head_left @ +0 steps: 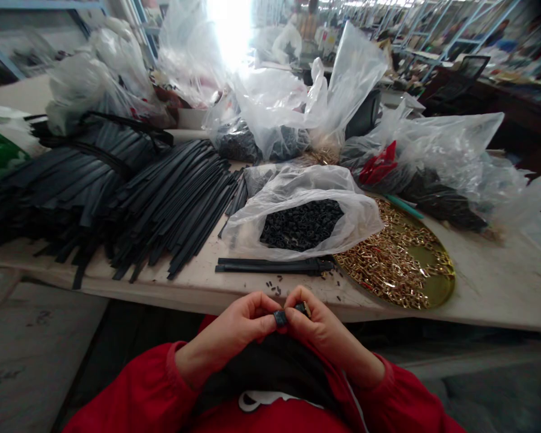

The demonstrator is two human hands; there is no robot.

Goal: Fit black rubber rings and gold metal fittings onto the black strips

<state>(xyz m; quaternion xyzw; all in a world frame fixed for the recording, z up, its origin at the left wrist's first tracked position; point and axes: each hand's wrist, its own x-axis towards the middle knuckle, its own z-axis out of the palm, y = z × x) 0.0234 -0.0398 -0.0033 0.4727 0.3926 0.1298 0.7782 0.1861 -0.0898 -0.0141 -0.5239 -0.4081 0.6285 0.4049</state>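
Observation:
My left hand [246, 325] and my right hand [320, 328] meet at the table's front edge, fingertips nearly touching. Both are closed in a pinch on a small dark strip [280, 318], whose end shows by my left thumb. At my right fingers a dark piece with a gold-coloured metal edge [303, 309] shows; whether it joins the strip is hidden by the fingers. Just beyond lie flat black strips [270, 265] and a clear plastic bag [243, 231] opened over many small black loops [302, 225]. Beside it, a round gold tray [446, 282] holds many small gold metal fittings [379, 264].
Long black strips [175, 204] lie in fanned bundles at the left. Tiny black bits [274, 285] are scattered near the table edge [162, 288]. Plastic bags [288, 102] line the back, and another bag with a red piece [379, 165] sits at the right.

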